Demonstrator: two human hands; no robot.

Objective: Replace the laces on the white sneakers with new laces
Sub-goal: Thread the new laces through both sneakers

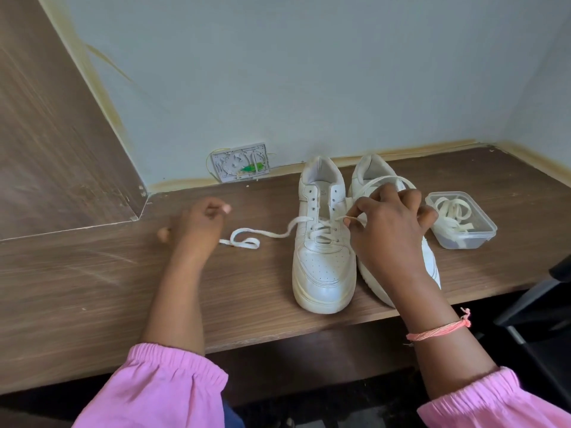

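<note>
Two white sneakers stand side by side on the wooden desk (92,273), toes toward me. The left sneaker (323,264) has a white lace (278,234) threaded through its lower eyelets only; one end trails left across the desk in a loose loop. My right hand (389,230) hovers over the right sneaker (374,171), hiding most of it, and pinches the other end of that lace, which arcs above the hand. My left hand (197,223) rests on the desk left of the shoes, fingers curled, holding nothing that I can see.
A clear plastic box (462,222) with several coiled white laces sits right of the shoes. A grey wall plate (239,162) leans at the wall behind. A wooden panel rises at the left. A dark chair (543,310) stands beyond the desk's right front edge.
</note>
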